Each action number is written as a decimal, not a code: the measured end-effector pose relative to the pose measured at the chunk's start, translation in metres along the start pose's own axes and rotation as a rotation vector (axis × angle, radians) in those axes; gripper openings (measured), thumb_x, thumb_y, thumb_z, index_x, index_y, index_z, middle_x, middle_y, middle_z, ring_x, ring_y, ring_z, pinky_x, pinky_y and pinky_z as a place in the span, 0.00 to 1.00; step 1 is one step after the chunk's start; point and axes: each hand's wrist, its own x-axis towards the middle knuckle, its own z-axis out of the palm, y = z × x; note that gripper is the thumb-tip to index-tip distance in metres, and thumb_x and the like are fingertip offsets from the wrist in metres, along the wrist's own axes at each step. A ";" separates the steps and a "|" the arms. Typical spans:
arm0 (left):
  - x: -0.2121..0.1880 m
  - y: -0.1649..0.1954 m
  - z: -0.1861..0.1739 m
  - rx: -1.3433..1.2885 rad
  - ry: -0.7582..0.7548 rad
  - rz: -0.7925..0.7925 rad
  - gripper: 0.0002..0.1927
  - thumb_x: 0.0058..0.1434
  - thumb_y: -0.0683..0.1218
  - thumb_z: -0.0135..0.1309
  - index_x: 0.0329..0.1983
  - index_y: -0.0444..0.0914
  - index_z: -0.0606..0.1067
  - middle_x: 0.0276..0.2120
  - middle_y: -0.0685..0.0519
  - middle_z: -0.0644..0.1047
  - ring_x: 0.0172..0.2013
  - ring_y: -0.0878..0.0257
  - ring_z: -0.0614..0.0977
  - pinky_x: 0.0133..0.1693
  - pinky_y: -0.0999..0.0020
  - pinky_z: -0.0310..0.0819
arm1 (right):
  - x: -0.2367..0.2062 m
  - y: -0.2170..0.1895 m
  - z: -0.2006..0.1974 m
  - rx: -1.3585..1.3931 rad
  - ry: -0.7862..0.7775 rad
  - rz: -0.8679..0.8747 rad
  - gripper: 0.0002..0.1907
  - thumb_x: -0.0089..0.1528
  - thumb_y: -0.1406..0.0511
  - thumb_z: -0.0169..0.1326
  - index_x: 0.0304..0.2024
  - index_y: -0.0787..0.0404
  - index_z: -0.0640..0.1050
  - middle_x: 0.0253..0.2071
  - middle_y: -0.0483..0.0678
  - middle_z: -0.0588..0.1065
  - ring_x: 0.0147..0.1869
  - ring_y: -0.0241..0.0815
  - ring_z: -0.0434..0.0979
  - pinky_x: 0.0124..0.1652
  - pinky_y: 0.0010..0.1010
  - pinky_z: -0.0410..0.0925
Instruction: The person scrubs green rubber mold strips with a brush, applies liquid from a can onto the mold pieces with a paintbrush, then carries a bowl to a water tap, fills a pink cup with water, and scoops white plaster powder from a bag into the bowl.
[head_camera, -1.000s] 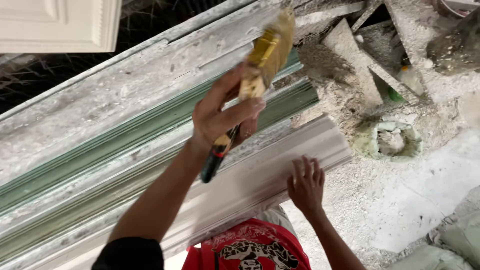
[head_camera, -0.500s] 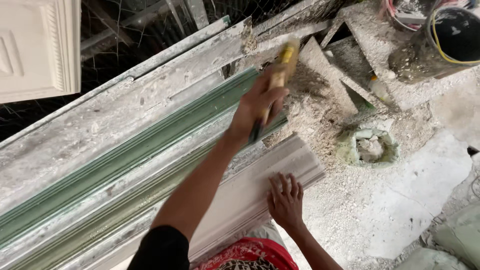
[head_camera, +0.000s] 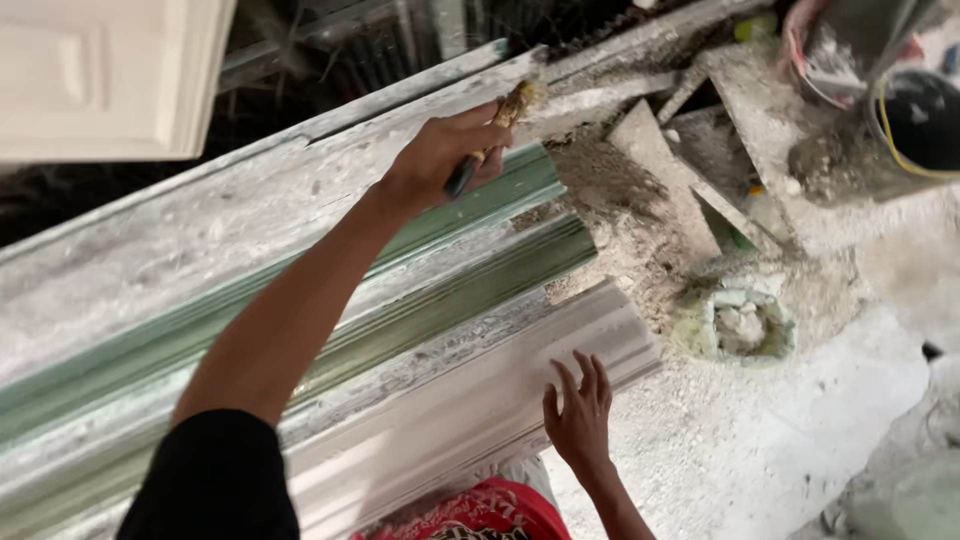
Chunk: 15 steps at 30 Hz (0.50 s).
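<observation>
Floor (head_camera: 800, 440) was plaster-dusted and littered with rubble. A round debris-filled container (head_camera: 738, 325) sat on it; a black bucket (head_camera: 920, 120) stood beyond, a white panel (head_camera: 110, 70) far left.

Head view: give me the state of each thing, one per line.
Left hand: gripping brush, raised over the mould.
Brush: held tilted, bristles up.
Right hand: open, flat on white moulding.
White moulding: lying flat.
Green mould: lying flat, plaster-crusted.
Black bucket: upright.
</observation>
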 end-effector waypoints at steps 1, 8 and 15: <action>-0.016 0.008 -0.014 0.138 -0.038 0.019 0.17 0.66 0.38 0.61 0.57 0.38 0.75 0.55 0.50 0.77 0.39 0.65 0.84 0.36 0.70 0.82 | -0.001 -0.005 0.001 0.011 -0.006 -0.008 0.20 0.64 0.61 0.52 0.59 0.55 0.73 0.71 0.57 0.59 0.78 0.62 0.48 0.70 0.59 0.50; -0.138 0.094 -0.111 0.144 0.166 -0.004 0.14 0.67 0.34 0.60 0.55 0.31 0.73 0.58 0.43 0.72 0.34 0.61 0.82 0.35 0.68 0.79 | -0.013 -0.073 0.024 0.151 -0.008 -0.095 0.20 0.65 0.62 0.50 0.59 0.59 0.73 0.71 0.59 0.58 0.78 0.62 0.48 0.69 0.59 0.54; -0.339 0.167 -0.249 0.349 0.221 0.044 0.11 0.61 0.36 0.62 0.46 0.35 0.77 0.63 0.37 0.66 0.44 0.48 0.83 0.47 0.48 0.77 | -0.041 -0.209 0.065 0.203 0.094 -0.323 0.15 0.65 0.64 0.51 0.54 0.59 0.75 0.72 0.52 0.62 0.78 0.51 0.55 0.73 0.55 0.52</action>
